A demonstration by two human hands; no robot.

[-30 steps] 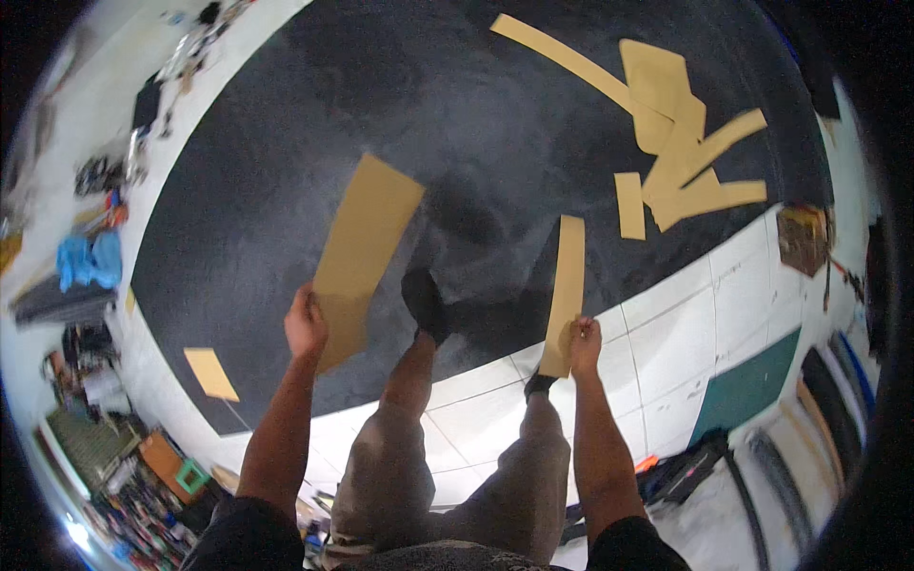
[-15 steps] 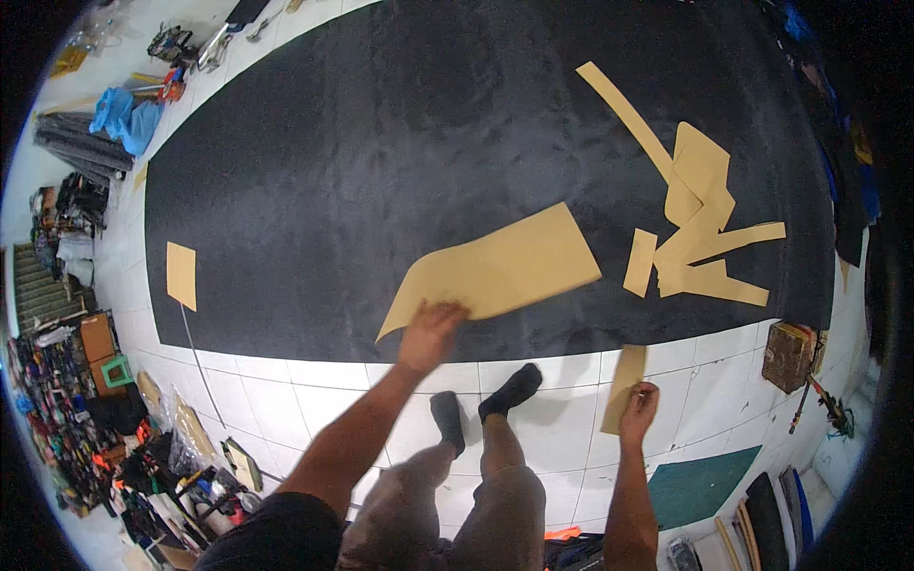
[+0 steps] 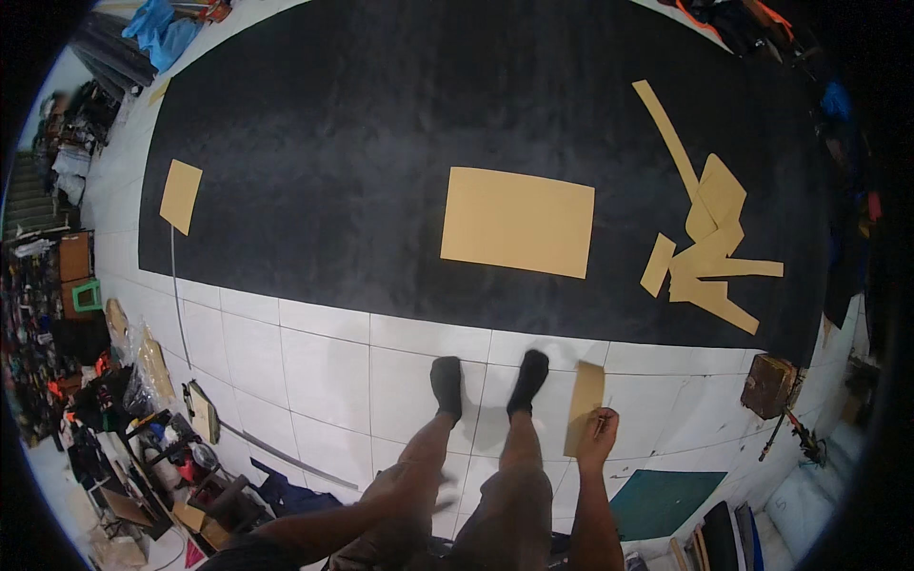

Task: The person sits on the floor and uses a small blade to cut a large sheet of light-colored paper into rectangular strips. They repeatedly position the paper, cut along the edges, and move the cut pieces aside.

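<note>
In my right hand (image 3: 598,433) is a narrow strip of tan card (image 3: 586,388), held over the white tiles. Something thin and pale shows at those fingers, too small to name. My left hand (image 3: 424,485), smeared by motion, hangs in front of my left leg, away from the sheet. A large tan card rectangle (image 3: 517,224) lies flat on the wide black sheet (image 3: 314,190). To its right is a loose heap of tan card pieces (image 3: 709,252), some long and some angular, with a short tan strip (image 3: 658,265) beside it.
At the far left lies a small tan card (image 3: 181,198), with a thin metal ruler (image 3: 175,285) reaching from it onto the tiles. A green cutting mat (image 3: 666,504) rests at lower right, near a brown block (image 3: 767,385). Piled clutter (image 3: 57,333) lines the left side.
My left hand has let go of the large card and drawn back toward my leg. That card now lies flat, squared up. The right hand still holds its strip.
</note>
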